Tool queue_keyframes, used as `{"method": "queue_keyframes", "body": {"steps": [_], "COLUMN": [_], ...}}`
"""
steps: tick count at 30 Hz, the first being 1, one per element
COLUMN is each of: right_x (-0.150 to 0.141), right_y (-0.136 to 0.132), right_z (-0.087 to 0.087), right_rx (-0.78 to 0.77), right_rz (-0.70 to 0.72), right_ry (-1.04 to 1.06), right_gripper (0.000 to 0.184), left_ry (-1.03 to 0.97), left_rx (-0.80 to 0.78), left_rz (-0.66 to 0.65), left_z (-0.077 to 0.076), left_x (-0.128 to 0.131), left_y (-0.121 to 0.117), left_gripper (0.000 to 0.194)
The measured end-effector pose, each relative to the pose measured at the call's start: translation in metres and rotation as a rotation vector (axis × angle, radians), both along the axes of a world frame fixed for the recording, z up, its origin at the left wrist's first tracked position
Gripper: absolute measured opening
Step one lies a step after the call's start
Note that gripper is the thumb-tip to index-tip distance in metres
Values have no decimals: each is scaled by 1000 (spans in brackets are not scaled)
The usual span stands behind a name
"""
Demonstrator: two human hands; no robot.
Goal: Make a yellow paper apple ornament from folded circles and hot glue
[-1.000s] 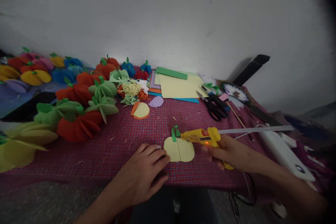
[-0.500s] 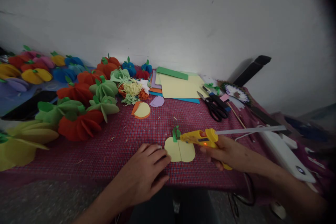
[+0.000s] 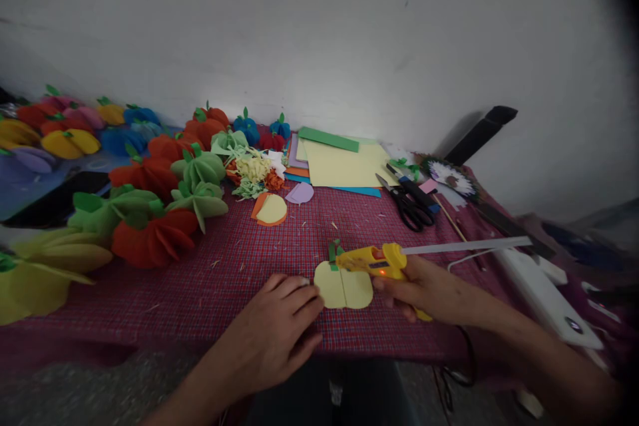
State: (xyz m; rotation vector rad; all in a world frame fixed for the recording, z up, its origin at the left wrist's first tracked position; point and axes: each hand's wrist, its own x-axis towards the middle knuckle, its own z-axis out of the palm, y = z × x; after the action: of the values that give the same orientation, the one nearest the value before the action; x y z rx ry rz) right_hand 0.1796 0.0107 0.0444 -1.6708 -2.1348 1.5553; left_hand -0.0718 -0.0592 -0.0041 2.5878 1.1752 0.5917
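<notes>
A pale yellow paper pumpkin shape (image 3: 355,293) with a crease down its middle lies on the checked cloth. At its top sits a green paper stem (image 3: 333,254), partly covered by the nozzle. My right hand (image 3: 417,289) is wrapped round a yellow hot glue gun (image 3: 372,259), its small light lit and a long glue stick (image 3: 464,245) jutting from the back. The nozzle tip is over the stem; whether it touches is unclear. Resting beside the shape's left edge, my left hand (image 3: 287,319) is open, fingertips against the paper.
Several folded paper pumpkins (image 3: 150,236) fill the left side. Behind are crumpled paper shreds (image 3: 252,170), stacked coloured sheets (image 3: 344,163) and small cut shapes (image 3: 272,209). Black scissors (image 3: 412,206) lie to the right, near a thin stick (image 3: 452,216) and a white power strip (image 3: 544,299).
My right hand has shifted the glue gun slightly left, bringing its nozzle over the green stem. My left hand has stayed about where it was.
</notes>
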Motion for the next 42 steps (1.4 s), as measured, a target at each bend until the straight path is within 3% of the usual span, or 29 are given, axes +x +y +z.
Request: {"method": "queue_keyframes", "body": {"steps": [16,37,42], "right_x": [-14,-10,-9], "right_y": [-1,-6,-5], "right_z": [4,-7,-2], "right_rx": [-15,-8,-9], "right_rz": [40,38,27], "right_ry": [-4,19,10], "right_gripper": [37,41,39], "left_ry": [-4,-2,-4], "left_rx": [36,7,6], "left_rz": [-1,1,3], "left_z": [-1,0,-1], "left_x": [-1,0,0], "left_y": [-1,-2,-2], "left_gripper": [30,30,30]}}
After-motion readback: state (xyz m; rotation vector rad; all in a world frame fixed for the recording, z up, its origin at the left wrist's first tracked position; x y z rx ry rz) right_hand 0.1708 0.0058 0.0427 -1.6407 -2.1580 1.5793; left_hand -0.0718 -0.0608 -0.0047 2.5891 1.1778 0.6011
